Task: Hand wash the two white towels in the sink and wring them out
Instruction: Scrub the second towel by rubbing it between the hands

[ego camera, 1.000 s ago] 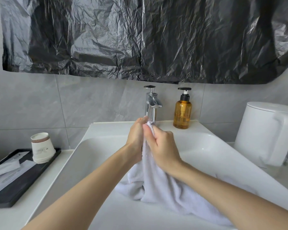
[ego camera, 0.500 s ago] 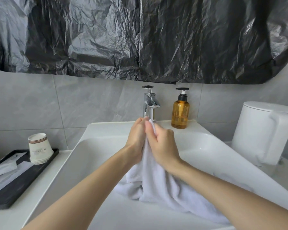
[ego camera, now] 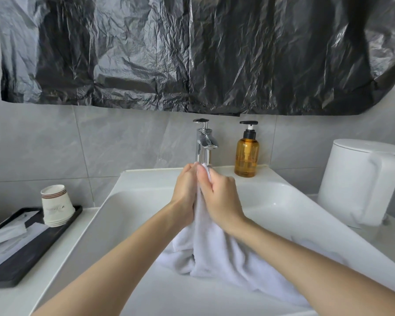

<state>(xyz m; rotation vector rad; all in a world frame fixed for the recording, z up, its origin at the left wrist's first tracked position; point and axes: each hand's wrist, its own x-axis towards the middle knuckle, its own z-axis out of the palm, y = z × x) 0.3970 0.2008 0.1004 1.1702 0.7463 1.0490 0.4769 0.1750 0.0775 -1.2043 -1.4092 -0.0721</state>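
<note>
Both hands pressed together over the sink [ego camera: 146, 197] just below the faucet [ego camera: 205, 142]: left hand [ego camera: 185, 190] and right hand [ego camera: 221, 195] each curled tight round a bunched fold of the white towel [ego camera: 214, 252], whose rest trails into the basin. Likely the scrub step, so rub fold against fold and keep the cloth low; second towel can't be told apart.

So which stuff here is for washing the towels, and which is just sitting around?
For the job: white terry towel, gripped by left hand and right hand; white ceramic sink; chrome tap.

Just lying about: amber pump soap bottle; stacked white paper cups; black rectangular tray; white plastic kettle; black plastic sheet.
</note>
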